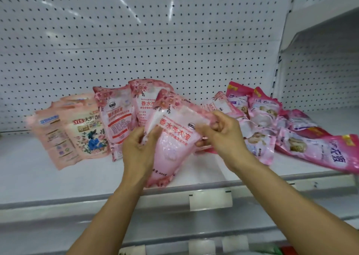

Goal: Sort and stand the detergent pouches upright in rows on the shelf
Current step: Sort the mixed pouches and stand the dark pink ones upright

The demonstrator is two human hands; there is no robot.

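A light pink detergent pouch (171, 144) with red lettering is tilted over the white shelf (58, 182), its bottom near the front edge. My left hand (136, 149) grips its left side and my right hand (221, 134) grips its upper right edge. Behind it two matching pink pouches (114, 114) stand upright. To the left stand peach floral pouches (85, 132). On the right, several magenta pouches (303, 138) lie flat in a loose heap.
White pegboard (155, 41) backs the shelf. A shelf upright (281, 50) divides this bay from another bay on the right. A price-tag holder (210, 200) is clipped to the front rail. A lower shelf edge shows below.
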